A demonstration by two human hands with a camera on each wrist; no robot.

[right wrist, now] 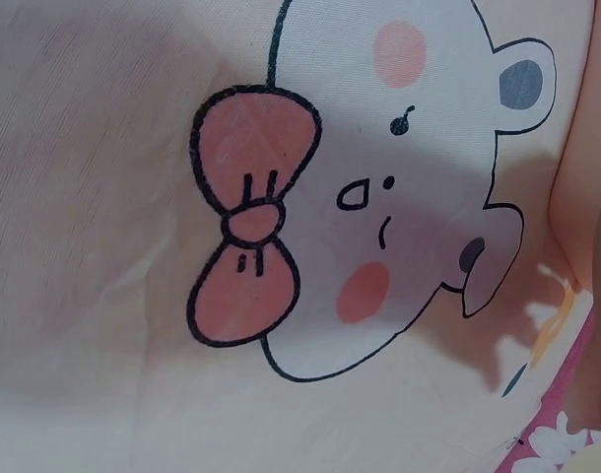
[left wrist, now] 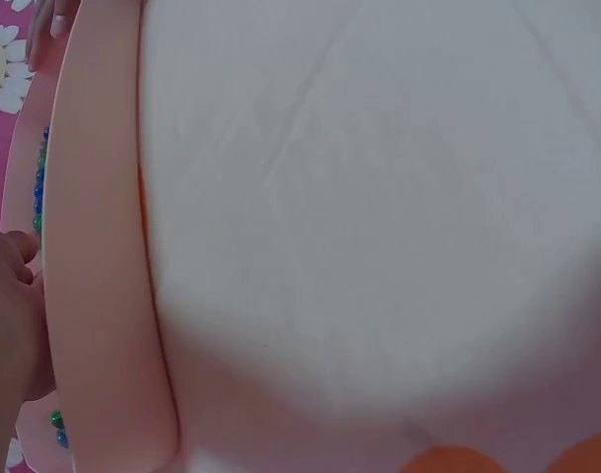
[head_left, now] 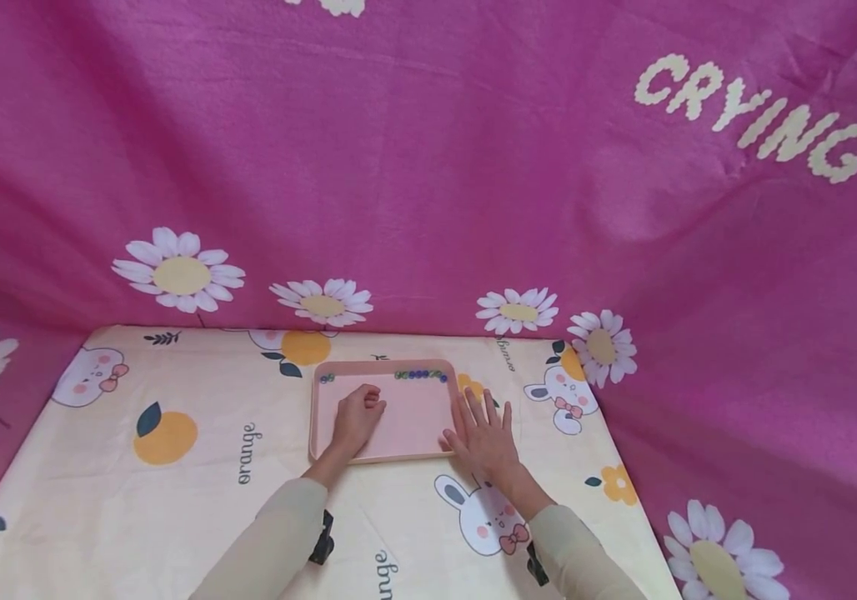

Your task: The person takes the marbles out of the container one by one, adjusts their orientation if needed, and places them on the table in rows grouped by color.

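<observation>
A shallow pink tray (head_left: 413, 425) lies on the patterned cloth, and its near wall fills much of the left wrist view. Over the left half of the tray is my left hand (head_left: 357, 419), its fingers curled in; no object shows in it. Small blue and green marbles (head_left: 421, 374) line the far wall toward the right corner. Two more marbles (head_left: 327, 378) sit in the far left corner, also seen as green and blue marbles (left wrist: 59, 429) in the left wrist view. With fingers spread, my right hand (head_left: 487, 437) rests at the tray's right edge, thumb by the rim.
A cream cloth (head_left: 218, 517) printed with rabbits and oranges covers the table. Magenta fabric (head_left: 428, 167) with daisies hangs behind and at both sides. In the right wrist view a printed rabbit (right wrist: 399, 197) lies below the wrist.
</observation>
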